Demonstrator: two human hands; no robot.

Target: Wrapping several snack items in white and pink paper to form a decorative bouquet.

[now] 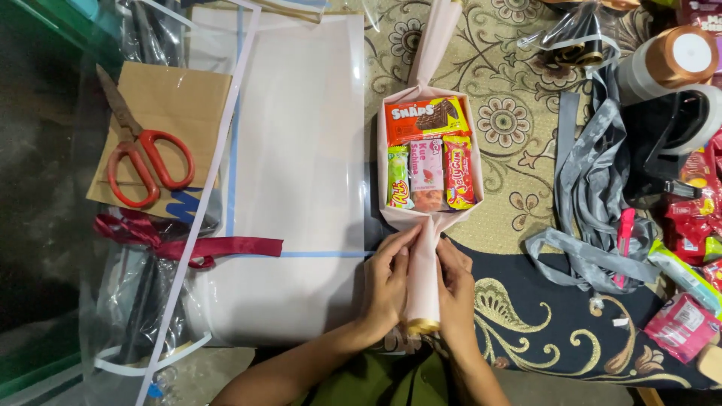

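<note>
A pale pink paper tray [383, 158], twisted at both ends like a sweet wrapper, lies on the patterned carpet and holds several snack packets [429, 150]: an orange one on top, then green, pink and red ones below. My left hand [387, 282] and my right hand [455, 282] both grip the near twisted paper tail [423, 278] from either side, just under the tray. A gold ribbon [423, 326] rings the tail's end. The far tail [438, 37] points away from me.
A large clear plastic sheet over white paper [301, 150] lies left of the tray. Red scissors [143, 154] rest on cardboard, with a dark red ribbon [188, 244] below. At right are grey ribbon [590, 188], ribbon rolls [677, 56], a pink pen [624, 233] and loose snack packets [684, 323].
</note>
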